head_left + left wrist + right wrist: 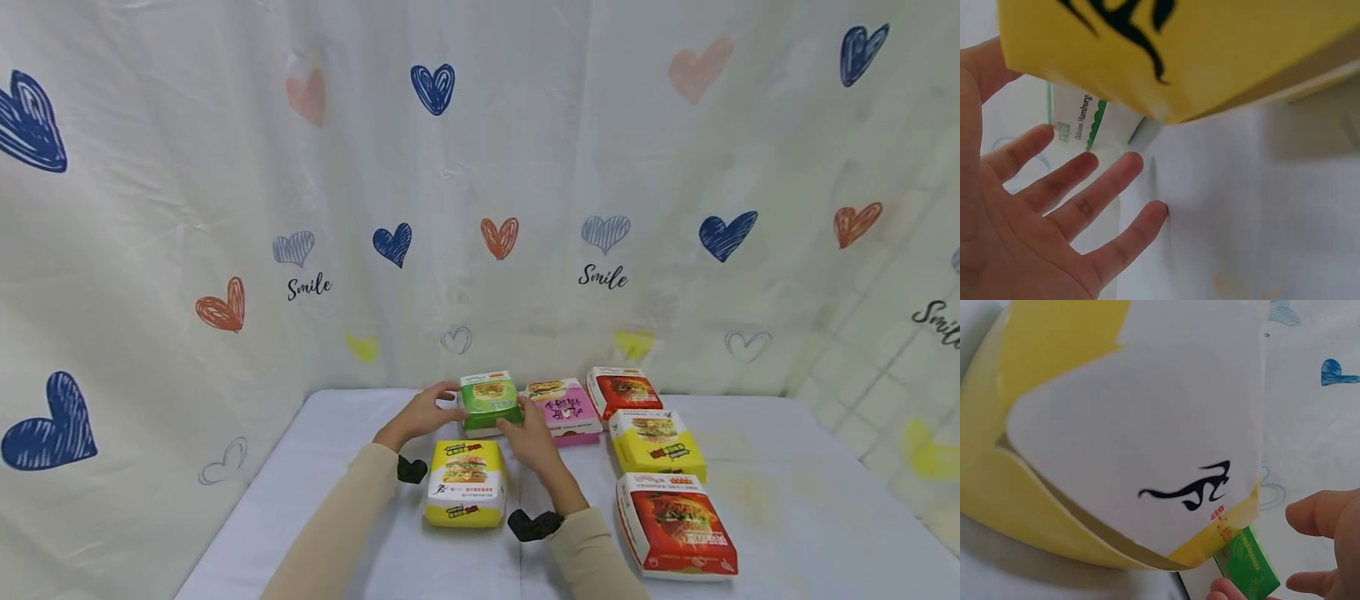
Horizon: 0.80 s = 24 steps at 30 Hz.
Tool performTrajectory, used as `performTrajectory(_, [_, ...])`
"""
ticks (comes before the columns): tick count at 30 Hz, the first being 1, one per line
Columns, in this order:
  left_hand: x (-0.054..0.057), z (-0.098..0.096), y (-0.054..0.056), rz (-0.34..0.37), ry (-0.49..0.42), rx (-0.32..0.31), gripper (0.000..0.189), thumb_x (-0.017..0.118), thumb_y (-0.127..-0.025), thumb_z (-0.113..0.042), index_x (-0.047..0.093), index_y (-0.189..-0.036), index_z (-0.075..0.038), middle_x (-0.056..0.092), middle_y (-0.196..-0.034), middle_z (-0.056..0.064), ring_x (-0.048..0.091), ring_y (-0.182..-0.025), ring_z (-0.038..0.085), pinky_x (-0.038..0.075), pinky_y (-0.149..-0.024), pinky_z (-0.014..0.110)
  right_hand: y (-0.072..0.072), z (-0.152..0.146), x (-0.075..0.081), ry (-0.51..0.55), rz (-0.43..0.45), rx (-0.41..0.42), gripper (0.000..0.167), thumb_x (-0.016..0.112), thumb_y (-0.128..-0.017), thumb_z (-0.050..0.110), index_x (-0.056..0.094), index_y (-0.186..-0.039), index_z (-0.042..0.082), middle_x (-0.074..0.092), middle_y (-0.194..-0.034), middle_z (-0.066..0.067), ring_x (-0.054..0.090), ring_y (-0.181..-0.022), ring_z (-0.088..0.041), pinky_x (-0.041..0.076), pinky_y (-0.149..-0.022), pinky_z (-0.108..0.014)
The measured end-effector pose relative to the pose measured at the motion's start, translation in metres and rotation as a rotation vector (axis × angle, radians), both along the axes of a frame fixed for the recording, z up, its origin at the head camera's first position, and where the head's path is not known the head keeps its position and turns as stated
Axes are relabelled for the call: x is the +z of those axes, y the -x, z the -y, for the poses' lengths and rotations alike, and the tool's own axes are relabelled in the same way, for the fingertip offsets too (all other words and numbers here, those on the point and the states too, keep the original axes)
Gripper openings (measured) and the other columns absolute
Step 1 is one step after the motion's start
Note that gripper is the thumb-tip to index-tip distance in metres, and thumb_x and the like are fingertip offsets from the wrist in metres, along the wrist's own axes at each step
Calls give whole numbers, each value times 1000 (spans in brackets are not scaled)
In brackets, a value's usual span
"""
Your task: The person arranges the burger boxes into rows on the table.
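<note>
A green and white burger box sits at the back of the white table, between the two hands. My left hand is at its left side with fingers spread and fairly straight, as the left wrist view shows. At its right side is my right hand, thumb and fingers apart; whether the fingertips press on the box I cannot tell. Nearer, between the forearms, lies a yellow and white burger box. It fills much of both wrist views and partly hides the green box.
Right of the green box lies a pink burger box. Further right, a column holds a red box, a yellow box and a nearer red box. A white curtain with printed hearts hangs behind the table.
</note>
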<state>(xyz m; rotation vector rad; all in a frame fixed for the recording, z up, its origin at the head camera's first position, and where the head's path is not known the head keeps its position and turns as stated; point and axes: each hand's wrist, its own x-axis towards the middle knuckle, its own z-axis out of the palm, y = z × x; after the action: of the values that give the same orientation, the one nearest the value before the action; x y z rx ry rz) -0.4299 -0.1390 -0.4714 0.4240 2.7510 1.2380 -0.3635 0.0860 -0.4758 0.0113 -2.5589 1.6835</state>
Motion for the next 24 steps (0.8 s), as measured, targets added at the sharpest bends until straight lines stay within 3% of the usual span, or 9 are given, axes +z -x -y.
performTrajectory(4, [-3, 0, 0, 18, -9, -20, 65, 72, -94, -43, 49, -150, -19, 61, -139, 15, 63, -122, 31, 52, -101, 52, -2, 0, -1, 4, 26, 17, 72, 61, -100, 25, 28, -158, -1, 29, -161, -29, 39, -144, -48, 33, -117, -64])
performTrajectory(9, [-4, 1, 0, 43, 0, -25, 66, 69, -95, -46, 45, -152, -21, 65, -130, 16, 72, -101, 26, 55, -95, 50, -3, 2, 1, 0, 35, 35, 68, 61, -100, 26, 33, -156, 0, 35, -155, -29, 51, -131, -44, 45, -108, -60])
performTrajectory(16, [-6, 1, 4, 54, -6, -18, 63, 63, -99, -48, 46, -151, -17, 68, -124, 13, 73, -97, 22, 55, -95, 48, -4, 0, 1, -30, 43, 49, 66, 60, -101, 29, 36, -156, 2, 41, -152, -25, 47, -136, -43, 40, -112, -62])
performTrajectory(21, [-9, 1, 4, 55, -4, 14, 56, 58, -102, -47, 50, -149, -19, 68, -123, 13, 70, -97, 20, 55, -91, 42, -4, -1, 1, -27, 53, 73, 65, 60, -101, 28, 36, -156, 4, 46, -145, -21, 59, -113, -31, 54, -92, -46])
performTrajectory(24, [-12, 5, 3, 50, 9, 34, 51, 57, -103, -46, 52, -147, -21, 68, -124, 13, 68, -96, 19, 55, -84, 37, -4, 1, -1, -6, 53, 104, 63, 58, -102, 25, 35, -157, 4, 51, -136, -21, 62, -98, -25, 54, -78, -34])
